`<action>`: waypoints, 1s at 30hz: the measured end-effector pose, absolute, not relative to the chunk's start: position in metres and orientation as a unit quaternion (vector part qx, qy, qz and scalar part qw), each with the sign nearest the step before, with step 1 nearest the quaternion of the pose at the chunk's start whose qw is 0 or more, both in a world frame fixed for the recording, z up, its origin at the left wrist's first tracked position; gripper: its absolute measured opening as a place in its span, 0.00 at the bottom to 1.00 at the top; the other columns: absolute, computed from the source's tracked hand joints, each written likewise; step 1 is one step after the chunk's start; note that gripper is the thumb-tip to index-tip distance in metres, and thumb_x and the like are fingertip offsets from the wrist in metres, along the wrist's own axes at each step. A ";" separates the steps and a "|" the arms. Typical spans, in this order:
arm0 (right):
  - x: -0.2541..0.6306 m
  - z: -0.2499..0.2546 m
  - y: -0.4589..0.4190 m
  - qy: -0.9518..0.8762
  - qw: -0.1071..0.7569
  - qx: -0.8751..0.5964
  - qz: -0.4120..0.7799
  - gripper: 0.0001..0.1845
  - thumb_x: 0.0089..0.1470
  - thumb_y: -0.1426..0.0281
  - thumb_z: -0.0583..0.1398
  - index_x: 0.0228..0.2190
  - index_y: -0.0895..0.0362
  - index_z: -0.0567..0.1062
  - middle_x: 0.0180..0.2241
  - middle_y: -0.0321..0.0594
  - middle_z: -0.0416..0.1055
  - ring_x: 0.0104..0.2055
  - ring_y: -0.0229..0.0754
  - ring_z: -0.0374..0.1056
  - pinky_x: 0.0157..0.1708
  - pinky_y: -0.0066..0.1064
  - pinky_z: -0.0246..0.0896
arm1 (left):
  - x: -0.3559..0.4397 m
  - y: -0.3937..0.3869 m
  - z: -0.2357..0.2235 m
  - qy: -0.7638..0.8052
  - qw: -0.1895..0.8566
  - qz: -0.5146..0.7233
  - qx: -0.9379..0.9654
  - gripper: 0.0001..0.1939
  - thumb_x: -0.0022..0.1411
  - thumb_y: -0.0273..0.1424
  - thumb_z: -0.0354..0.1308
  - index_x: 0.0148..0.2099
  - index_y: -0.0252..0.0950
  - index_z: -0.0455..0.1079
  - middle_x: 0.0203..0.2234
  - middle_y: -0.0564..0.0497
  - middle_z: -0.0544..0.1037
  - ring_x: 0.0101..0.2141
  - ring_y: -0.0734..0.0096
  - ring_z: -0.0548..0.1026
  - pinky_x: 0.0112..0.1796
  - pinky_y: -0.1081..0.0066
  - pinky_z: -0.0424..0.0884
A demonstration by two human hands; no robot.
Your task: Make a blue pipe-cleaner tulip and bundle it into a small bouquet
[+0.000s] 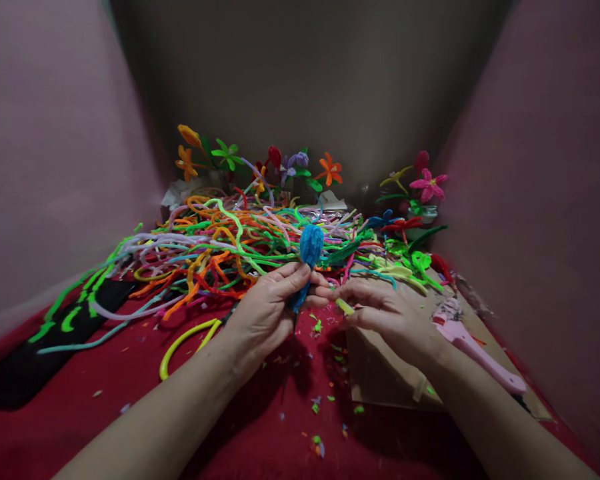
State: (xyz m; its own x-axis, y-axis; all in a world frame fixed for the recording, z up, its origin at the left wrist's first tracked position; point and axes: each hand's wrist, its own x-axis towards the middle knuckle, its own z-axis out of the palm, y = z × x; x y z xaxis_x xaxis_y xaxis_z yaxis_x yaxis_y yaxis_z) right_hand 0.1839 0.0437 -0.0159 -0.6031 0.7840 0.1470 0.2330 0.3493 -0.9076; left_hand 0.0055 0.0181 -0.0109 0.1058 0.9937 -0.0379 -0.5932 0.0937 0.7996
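Note:
My left hand (267, 307) is closed around the stem of a blue pipe-cleaner flower bud (311, 245), which stands upright above my fingers. My right hand (385, 317) is just to its right, fingers pinched on a short yellow-green pipe-cleaner piece (345, 307) whose tip points toward the bud's stem. Both hands hover over a red cloth (260, 427). Behind them lies a big tangled heap of coloured pipe cleaners (215, 247).
Finished pipe-cleaner flowers (280, 163) stand at the back, and more in a small pot (425, 187) at the right. A pink glue gun (467, 343) lies on brown cardboard (380, 373) by my right wrist. A yellow loop (185, 340) and small scraps dot the cloth. Pink walls close both sides.

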 end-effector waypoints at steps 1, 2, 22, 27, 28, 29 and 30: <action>0.184 -0.019 0.045 -0.737 0.315 -0.314 0.509 0.18 0.41 0.77 0.53 0.35 0.55 0.75 0.38 0.38 0.70 0.42 0.45 0.63 0.42 0.35 0.56 | 0.007 0.017 -0.011 0.311 0.677 0.586 0.320 0.11 0.60 0.22 0.51 0.28 0.27 0.72 0.24 0.47 0.76 0.22 0.77 0.75 0.26 0.80 0.74; 0.183 -0.022 0.045 -0.704 0.332 -0.297 0.554 0.19 0.39 0.78 0.53 0.35 0.55 0.75 0.38 0.38 0.70 0.43 0.45 0.63 0.43 0.35 0.56 | 0.008 0.017 -0.011 0.310 0.682 0.581 0.318 0.11 0.60 0.22 0.51 0.28 0.27 0.72 0.24 0.47 0.76 0.22 0.77 0.75 0.27 0.80 0.74; 0.174 -0.024 0.037 -0.710 0.397 -0.364 0.454 0.09 0.54 0.67 0.57 0.26 0.56 0.76 0.28 0.36 0.71 0.33 0.38 0.65 0.35 0.30 0.57 | 0.014 0.019 -0.020 0.351 0.639 0.598 0.332 0.08 0.59 0.23 0.52 0.30 0.28 0.70 0.26 0.47 0.76 0.24 0.74 0.75 0.23 0.77 0.73; 0.179 -0.020 0.040 -0.702 0.425 -0.394 0.414 0.08 0.51 0.66 0.59 0.27 0.57 0.76 0.27 0.36 0.70 0.31 0.38 0.63 0.33 0.30 0.56 | 0.013 0.016 -0.022 0.401 0.623 0.561 0.368 0.08 0.60 0.30 0.53 0.30 0.31 0.66 0.21 0.52 0.72 0.15 0.81 0.65 0.14 0.80 0.64; 0.179 -0.019 0.040 -0.700 0.429 -0.390 0.418 0.08 0.51 0.66 0.59 0.27 0.57 0.76 0.26 0.36 0.70 0.31 0.38 0.63 0.33 0.29 0.56 | 0.014 0.015 -0.022 0.402 0.633 0.548 0.372 0.09 0.60 0.31 0.54 0.30 0.32 0.65 0.18 0.55 0.69 0.13 0.84 0.60 0.12 0.82 0.59; 0.177 -0.018 0.039 -0.700 0.431 -0.384 0.421 0.08 0.51 0.66 0.59 0.27 0.57 0.76 0.26 0.36 0.69 0.30 0.37 0.63 0.32 0.29 0.56 | 0.016 0.013 -0.023 0.400 0.644 0.536 0.371 0.09 0.59 0.33 0.54 0.29 0.32 0.64 0.16 0.57 0.66 0.11 0.86 0.56 0.11 0.83 0.54; 0.176 -0.018 0.038 -0.701 0.431 -0.378 0.425 0.08 0.51 0.67 0.59 0.26 0.57 0.75 0.25 0.35 0.69 0.30 0.37 0.62 0.32 0.29 0.56 | 0.018 0.012 -0.024 0.396 0.654 0.529 0.369 0.10 0.59 0.33 0.54 0.28 0.33 0.63 0.15 0.59 0.64 0.11 0.88 0.52 0.11 0.84 0.50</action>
